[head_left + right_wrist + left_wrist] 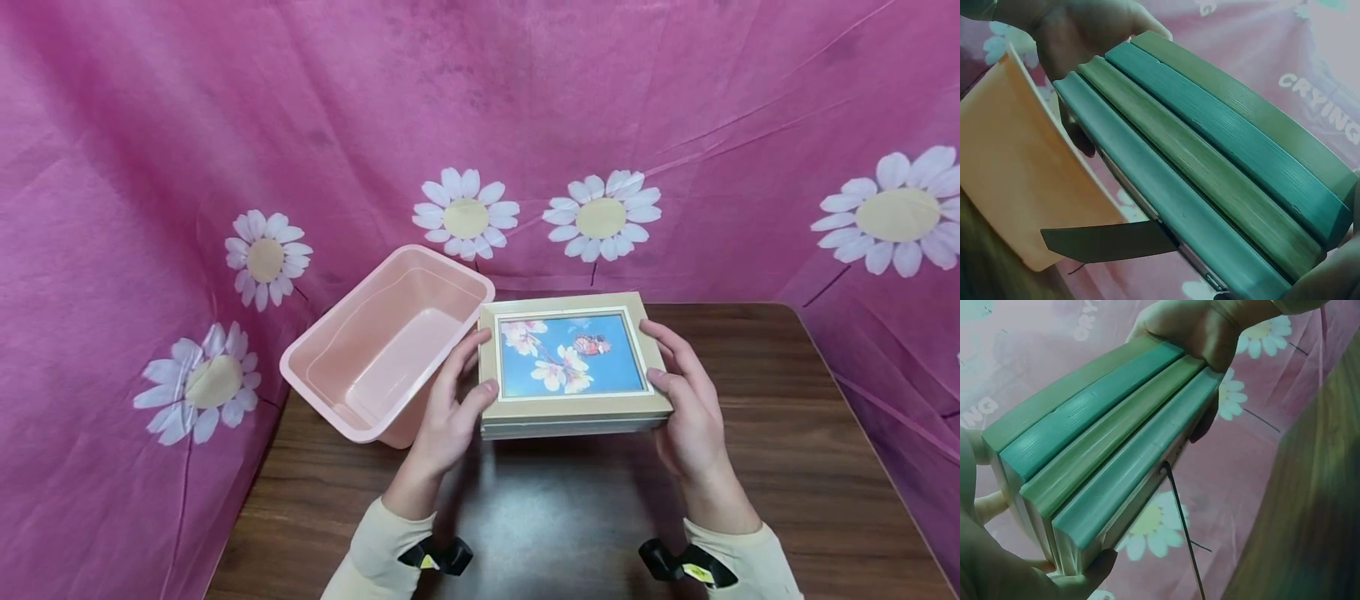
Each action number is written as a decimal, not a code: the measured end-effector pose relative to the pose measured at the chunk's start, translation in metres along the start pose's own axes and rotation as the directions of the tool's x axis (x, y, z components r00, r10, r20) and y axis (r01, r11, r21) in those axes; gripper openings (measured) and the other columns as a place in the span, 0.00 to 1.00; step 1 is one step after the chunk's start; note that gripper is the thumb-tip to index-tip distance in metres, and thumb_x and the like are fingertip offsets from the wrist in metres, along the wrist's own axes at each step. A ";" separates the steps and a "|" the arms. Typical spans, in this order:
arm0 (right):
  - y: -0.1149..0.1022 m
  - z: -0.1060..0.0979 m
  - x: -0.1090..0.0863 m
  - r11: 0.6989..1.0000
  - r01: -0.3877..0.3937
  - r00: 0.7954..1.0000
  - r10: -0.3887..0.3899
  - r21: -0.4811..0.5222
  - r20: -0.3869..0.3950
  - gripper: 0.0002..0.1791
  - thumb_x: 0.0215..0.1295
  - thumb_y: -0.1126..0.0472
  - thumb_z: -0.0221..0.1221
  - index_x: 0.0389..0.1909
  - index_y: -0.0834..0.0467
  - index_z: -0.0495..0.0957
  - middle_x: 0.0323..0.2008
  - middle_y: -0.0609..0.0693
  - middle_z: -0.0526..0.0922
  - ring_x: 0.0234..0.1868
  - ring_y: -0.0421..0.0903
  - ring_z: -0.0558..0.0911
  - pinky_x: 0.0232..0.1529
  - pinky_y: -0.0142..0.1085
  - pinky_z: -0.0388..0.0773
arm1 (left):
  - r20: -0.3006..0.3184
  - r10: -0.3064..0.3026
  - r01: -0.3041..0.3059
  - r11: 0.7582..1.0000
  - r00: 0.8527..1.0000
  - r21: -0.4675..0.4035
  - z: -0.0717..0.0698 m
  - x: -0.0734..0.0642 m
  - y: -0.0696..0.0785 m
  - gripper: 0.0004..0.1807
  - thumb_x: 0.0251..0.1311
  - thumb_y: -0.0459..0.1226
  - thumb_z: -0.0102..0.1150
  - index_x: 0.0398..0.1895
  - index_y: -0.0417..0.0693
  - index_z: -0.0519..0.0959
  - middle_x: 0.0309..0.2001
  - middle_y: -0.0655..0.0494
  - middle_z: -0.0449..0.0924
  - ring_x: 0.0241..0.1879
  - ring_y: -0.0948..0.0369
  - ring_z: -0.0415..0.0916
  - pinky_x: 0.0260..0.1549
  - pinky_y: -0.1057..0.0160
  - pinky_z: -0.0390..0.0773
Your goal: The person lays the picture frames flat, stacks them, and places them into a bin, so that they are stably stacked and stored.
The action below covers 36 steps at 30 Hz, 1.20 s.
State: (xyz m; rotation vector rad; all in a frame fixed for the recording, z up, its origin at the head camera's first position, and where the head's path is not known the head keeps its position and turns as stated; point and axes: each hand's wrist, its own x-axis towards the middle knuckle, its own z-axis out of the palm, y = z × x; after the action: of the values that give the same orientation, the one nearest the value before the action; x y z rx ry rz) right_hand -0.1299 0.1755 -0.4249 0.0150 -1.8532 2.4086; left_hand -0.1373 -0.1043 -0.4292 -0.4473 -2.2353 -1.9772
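Both hands hold a stack of several picture frames (570, 427) up above the table. The top frame (487, 375) has a cream border round a picture (600, 358) of white blossoms and a butterfly on blue. My left hand (450, 408) grips the stack's left end; my right hand (692, 408) grips its right end. In the wrist views the edges of cream-toned frames (1210, 178) and bluish-green frames (1129, 459) alternate. From the bottom frame's back a dark stand flap (1110, 242) sticks out.
A pink plastic bin (416, 417) stands to the left, close beside the stack, with its inside bare. Beneath is a dark wooden table (787, 433). A pink cloth (525, 83) with daisies hangs behind and at the sides.
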 end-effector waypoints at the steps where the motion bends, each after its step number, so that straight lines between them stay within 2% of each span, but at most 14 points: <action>1: -0.002 0.001 0.001 1.000 0.001 1.000 -0.001 0.011 0.006 0.30 0.79 0.69 0.38 0.77 0.54 0.70 0.67 0.55 0.71 0.47 0.45 0.88 0.36 0.35 0.88 | 0.002 0.000 0.000 1.000 1.000 -0.002 -0.001 0.000 0.003 0.33 0.71 0.30 0.56 0.80 0.39 0.67 0.80 0.40 0.67 0.77 0.40 0.69 0.79 0.45 0.67; 4: -0.007 0.003 0.003 0.999 0.010 1.000 -0.011 0.030 0.022 0.30 0.79 0.69 0.36 0.77 0.55 0.70 0.67 0.56 0.72 0.48 0.45 0.89 0.36 0.35 0.89 | 0.014 0.002 -0.002 1.000 1.000 -0.020 -0.003 0.001 0.010 0.32 0.73 0.30 0.53 0.80 0.38 0.66 0.80 0.38 0.67 0.78 0.40 0.68 0.81 0.39 0.63; 6: -0.010 0.005 0.004 0.999 0.016 0.999 -0.017 0.040 0.033 0.30 0.79 0.69 0.36 0.77 0.55 0.70 0.67 0.56 0.72 0.48 0.45 0.89 0.36 0.36 0.90 | 0.022 0.004 -0.004 0.999 1.000 -0.037 -0.006 0.002 0.014 0.31 0.74 0.29 0.52 0.80 0.37 0.66 0.80 0.37 0.66 0.78 0.41 0.67 0.81 0.39 0.62; 8: -0.014 0.006 0.005 0.999 0.021 0.999 -0.023 0.047 0.040 0.31 0.79 0.69 0.36 0.77 0.55 0.70 0.66 0.56 0.73 0.46 0.46 0.90 0.36 0.36 0.90 | 0.031 0.001 0.000 0.999 1.000 -0.051 -0.008 0.003 0.018 0.31 0.74 0.28 0.51 0.80 0.36 0.65 0.79 0.35 0.67 0.78 0.41 0.68 0.81 0.43 0.65; 13: -0.025 0.010 0.010 0.998 0.025 0.998 -0.029 0.057 0.061 0.30 0.80 0.68 0.37 0.76 0.55 0.71 0.65 0.56 0.75 0.45 0.46 0.91 0.37 0.36 0.91 | 0.032 -0.005 0.007 0.998 0.999 -0.059 -0.014 0.005 0.027 0.32 0.73 0.27 0.52 0.80 0.36 0.65 0.75 0.32 0.72 0.76 0.41 0.71 0.76 0.63 0.72; 16: -0.032 0.013 0.014 0.998 0.020 0.997 -0.025 0.063 0.078 0.29 0.81 0.67 0.36 0.77 0.54 0.71 0.66 0.56 0.75 0.44 0.46 0.92 0.36 0.37 0.91 | 0.027 -0.016 0.017 0.998 1.000 -0.066 -0.017 0.005 0.035 0.32 0.73 0.27 0.53 0.80 0.36 0.66 0.73 0.31 0.73 0.75 0.42 0.72 0.72 0.68 0.74; 19: -0.038 0.015 0.017 0.997 0.022 0.993 -0.030 0.081 0.110 0.29 0.82 0.65 0.34 0.77 0.54 0.70 0.68 0.56 0.74 0.47 0.46 0.92 0.39 0.37 0.91 | 0.023 -0.008 0.009 0.998 1.000 -0.057 -0.021 0.007 0.042 0.32 0.72 0.26 0.53 0.80 0.36 0.66 0.72 0.31 0.74 0.74 0.41 0.73 0.71 0.68 0.76; 24: -0.048 0.017 0.023 0.989 0.037 0.983 -0.062 0.142 0.174 0.28 0.84 0.64 0.33 0.77 0.55 0.69 0.70 0.55 0.74 0.51 0.47 0.91 0.44 0.38 0.92 | 0.007 -0.024 0.024 0.998 1.000 -0.050 -0.025 0.010 0.056 0.33 0.71 0.27 0.56 0.79 0.39 0.67 0.74 0.36 0.74 0.74 0.44 0.73 0.71 0.67 0.75; 27: -0.053 0.019 0.026 0.985 0.041 0.978 -0.074 0.165 0.196 0.28 0.85 0.63 0.34 0.77 0.56 0.69 0.71 0.55 0.74 0.52 0.47 0.91 0.44 0.38 0.92 | 0.025 -0.061 0.063 0.992 0.998 -0.109 -0.028 0.012 0.063 0.33 0.73 0.28 0.55 0.81 0.42 0.66 0.75 0.37 0.72 0.74 0.50 0.73 0.66 0.66 0.81; 31: -0.059 0.022 0.030 0.987 0.039 0.972 -0.073 0.153 0.222 0.27 0.86 0.62 0.35 0.79 0.56 0.68 0.72 0.56 0.72 0.55 0.48 0.90 0.47 0.39 0.92 | 0.052 -0.098 0.107 0.972 0.994 -0.208 -0.033 0.013 0.069 0.34 0.74 0.27 0.53 0.82 0.42 0.63 0.75 0.33 0.71 0.69 0.58 0.76 0.56 0.62 0.88; 36: -0.064 0.028 0.036 0.988 0.037 0.966 -0.073 0.151 0.246 0.27 0.86 0.62 0.35 0.79 0.56 0.67 0.73 0.57 0.71 0.59 0.49 0.88 0.51 0.38 0.91 | 0.020 -0.061 0.064 0.982 0.998 -0.176 -0.037 0.014 0.074 0.34 0.72 0.26 0.54 0.81 0.39 0.64 0.73 0.31 0.73 0.69 0.59 0.78 0.60 0.65 0.85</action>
State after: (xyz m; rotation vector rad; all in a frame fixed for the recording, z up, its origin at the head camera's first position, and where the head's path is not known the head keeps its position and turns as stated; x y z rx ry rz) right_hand -0.1612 0.1675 -0.3532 0.3963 -1.7368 2.5992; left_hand -0.1323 -0.1318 -0.3498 -0.4157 -2.1160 -2.2219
